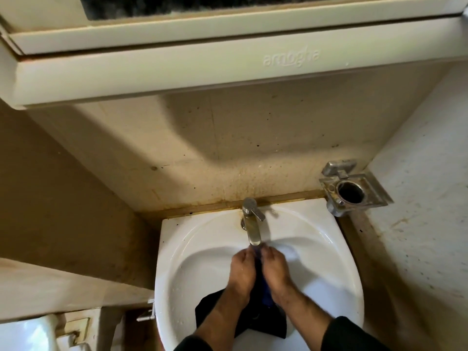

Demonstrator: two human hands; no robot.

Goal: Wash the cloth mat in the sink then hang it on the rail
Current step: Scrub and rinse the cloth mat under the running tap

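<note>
Low in the frame's centre, the left hand [241,271] and right hand [274,271] pinch the dark cloth mat [263,312] under the tap [253,233] inside the sink [177,262]; best rub fold against fold, keeping it in the basin.

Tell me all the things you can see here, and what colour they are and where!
Sink: one, white, bottom middle, against the wall.
Tap: one, silver, at the back rim of the sink, spout pointing over the basin.
Cloth mat: one, dark with a blue part, bunched in the basin between the hands.
Metal holder: one, silver, on the wall right of the tap, with a round hole.
Cabinet: one, cream, above the sink, with raised lettering on it.
Wall: beige, stained, behind the sink.
Left hand: one, under the spout, grip on the cloth mat.
Right hand: one, beside the left hand, grip on the cloth mat.
</note>
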